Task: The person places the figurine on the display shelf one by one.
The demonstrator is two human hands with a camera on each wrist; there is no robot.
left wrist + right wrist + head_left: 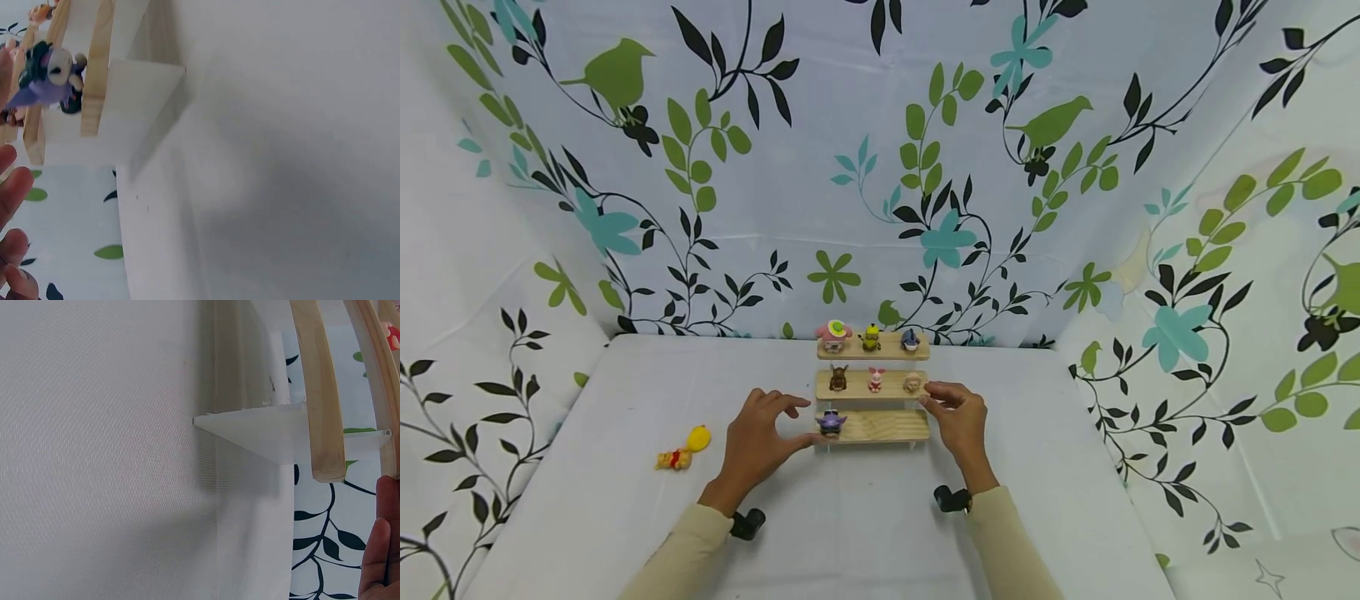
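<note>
A three-tier wooden shelf stand (pixel 883 427) with white side supports stands on the table, both hands at its ends. My left hand (pixel 763 433) is at the left end, its thumb by the bottom step beside a purple figurine (pixel 831 422) and its index finger reaching toward the middle step. My right hand (pixel 958 421) touches the right end of the middle step with its fingertips, near a tan figurine (pixel 912 382). A brown figurine (pixel 838 379) and a pink piglet figurine (pixel 876 380) share that step.
On the top step are a pink figurine (pixel 834 335), a yellow-green one (pixel 870 337) and a blue one (pixel 910 340). Left of my left hand lies a yellow bear figurine (pixel 674 459) with a yellow balloon shape (pixel 698 438). A leaf-patterned cloth (pixel 865 208) hangs behind.
</note>
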